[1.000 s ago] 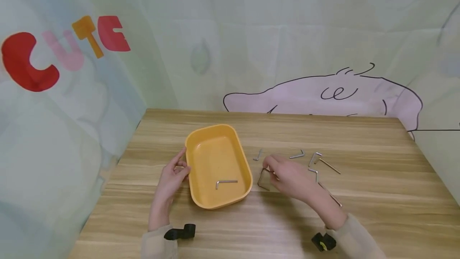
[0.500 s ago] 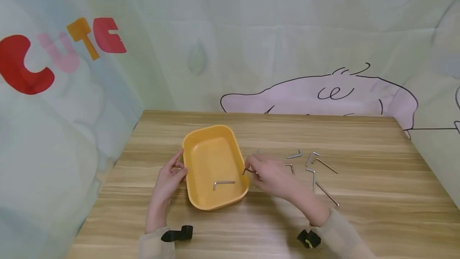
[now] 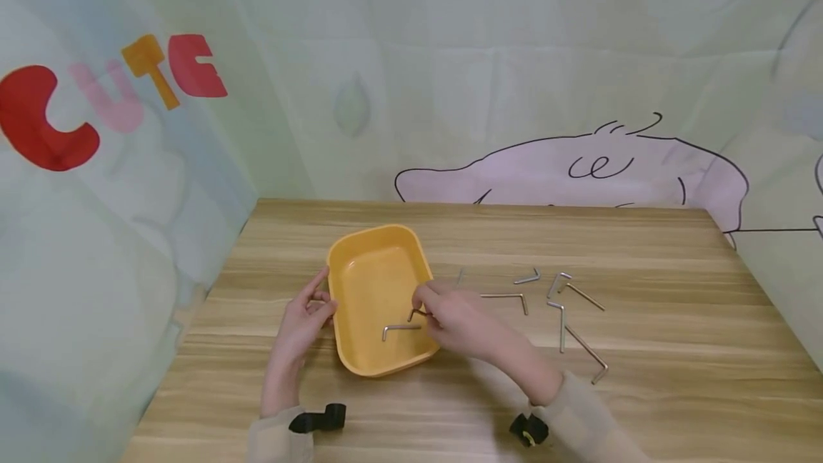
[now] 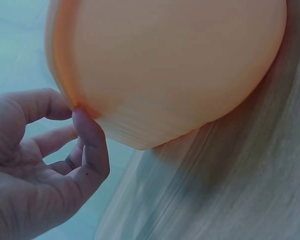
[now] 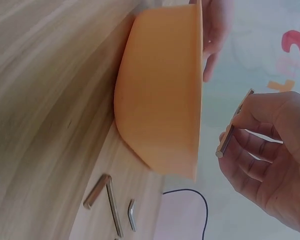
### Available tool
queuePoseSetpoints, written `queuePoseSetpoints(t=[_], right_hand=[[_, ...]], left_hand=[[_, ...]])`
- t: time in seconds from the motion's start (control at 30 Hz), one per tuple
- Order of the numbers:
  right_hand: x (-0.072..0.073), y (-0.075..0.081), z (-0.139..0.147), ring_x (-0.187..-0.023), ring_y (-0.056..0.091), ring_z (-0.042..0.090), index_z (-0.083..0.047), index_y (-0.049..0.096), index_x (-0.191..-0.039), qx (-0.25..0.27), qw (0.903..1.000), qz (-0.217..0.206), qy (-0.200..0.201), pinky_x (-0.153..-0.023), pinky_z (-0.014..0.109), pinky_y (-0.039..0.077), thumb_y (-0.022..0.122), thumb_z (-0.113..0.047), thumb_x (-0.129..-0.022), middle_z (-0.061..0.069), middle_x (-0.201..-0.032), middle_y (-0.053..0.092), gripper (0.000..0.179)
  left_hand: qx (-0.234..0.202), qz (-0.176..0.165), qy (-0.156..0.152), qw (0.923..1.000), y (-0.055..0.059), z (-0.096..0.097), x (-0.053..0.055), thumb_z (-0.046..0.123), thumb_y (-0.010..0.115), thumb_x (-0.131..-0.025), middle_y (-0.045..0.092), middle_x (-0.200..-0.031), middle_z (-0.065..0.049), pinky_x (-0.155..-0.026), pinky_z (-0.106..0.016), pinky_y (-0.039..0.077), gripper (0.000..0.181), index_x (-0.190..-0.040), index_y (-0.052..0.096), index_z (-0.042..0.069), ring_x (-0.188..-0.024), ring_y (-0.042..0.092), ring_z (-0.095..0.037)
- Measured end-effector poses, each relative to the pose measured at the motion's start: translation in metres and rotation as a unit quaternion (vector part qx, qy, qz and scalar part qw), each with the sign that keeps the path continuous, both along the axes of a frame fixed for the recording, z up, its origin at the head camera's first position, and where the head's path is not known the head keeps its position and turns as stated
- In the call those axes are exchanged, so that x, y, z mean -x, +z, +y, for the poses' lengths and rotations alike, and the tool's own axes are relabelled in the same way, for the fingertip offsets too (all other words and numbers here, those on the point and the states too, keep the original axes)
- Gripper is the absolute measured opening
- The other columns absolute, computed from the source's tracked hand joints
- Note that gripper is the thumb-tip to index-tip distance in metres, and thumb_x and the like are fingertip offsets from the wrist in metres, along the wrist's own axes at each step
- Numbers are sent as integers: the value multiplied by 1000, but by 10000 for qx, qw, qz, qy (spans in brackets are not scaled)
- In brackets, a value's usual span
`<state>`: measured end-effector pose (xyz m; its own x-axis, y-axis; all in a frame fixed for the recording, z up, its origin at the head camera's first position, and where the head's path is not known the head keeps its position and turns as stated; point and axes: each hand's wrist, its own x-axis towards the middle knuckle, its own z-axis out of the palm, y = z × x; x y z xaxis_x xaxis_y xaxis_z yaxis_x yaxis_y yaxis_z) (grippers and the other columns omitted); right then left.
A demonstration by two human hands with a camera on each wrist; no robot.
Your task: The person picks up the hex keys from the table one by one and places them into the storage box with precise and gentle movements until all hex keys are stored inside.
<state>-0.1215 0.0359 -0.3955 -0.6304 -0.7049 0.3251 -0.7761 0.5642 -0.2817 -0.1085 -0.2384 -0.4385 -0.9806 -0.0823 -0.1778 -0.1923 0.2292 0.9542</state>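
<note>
My left hand (image 3: 302, 320) pinches the left rim of a yellow plastic tray (image 3: 369, 263) between thumb and finger; the left wrist view shows this pinch on the rim (image 4: 75, 95) up close. Over the tray's right side, my right hand (image 3: 466, 320) pinches an L-shaped hex key (image 3: 416, 312). In the right wrist view that hex key (image 5: 227, 140) is above the tray's rim, held between thumb and fingers. Inside the tray another hex key (image 3: 401, 327) lies near the front. Part of the tray's right rim is hidden behind my right hand.
Several loose hex keys lie on the wooden table (image 3: 669, 291) right of the tray, including a long one (image 3: 504, 296), a short one (image 3: 527, 279) and a bronze one (image 3: 586, 349). A printed cloth (image 3: 450, 91) hangs behind the table.
My right hand has moved left from the table, carrying the pinched hex key over the tray's rim. Hex keys that it covered now show. My left hand stays on the tray.
</note>
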Motion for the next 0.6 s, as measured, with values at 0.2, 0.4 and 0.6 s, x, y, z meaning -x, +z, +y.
queuePoseSetpoints(t=[0.2, 0.4, 0.6], right_hand=[[0, -4, -10, -68, 48, 9, -13, 59, -94, -77, 9998, -150, 86, -58, 19, 39, 61, -1, -76, -5, -81, 58, 22], [1, -10, -19, -68, 48, 7, -14, 59, -94, -223, 9986, -451, 136, -60, 18, 39, 63, -3, -76, -5, -81, 58, 21], [2, -12, -26, -69, 47, 6, -15, 59, -96, -395, 9947, -947, 106, -57, 15, 37, 62, -2, -78, -5, -84, 56, 22]], left_hand=[[24, 14, 9, 10000, -1, -1, 0, 0, 52, -94, 44, -101, -6, -68, -19, 51, 63, -151, 32, 15, -69, 51, -1], [61, 7, -13, 10000, -2, -1, 0, 1, 52, -94, 43, -100, -5, -68, -20, 52, 62, -151, 32, 15, -68, 51, -3], [64, 16, -1, 10000, -1, -1, 0, 2, 53, -94, 43, -101, -5, -68, -20, 51, 62, -151, 32, 17, -68, 50, -3]])
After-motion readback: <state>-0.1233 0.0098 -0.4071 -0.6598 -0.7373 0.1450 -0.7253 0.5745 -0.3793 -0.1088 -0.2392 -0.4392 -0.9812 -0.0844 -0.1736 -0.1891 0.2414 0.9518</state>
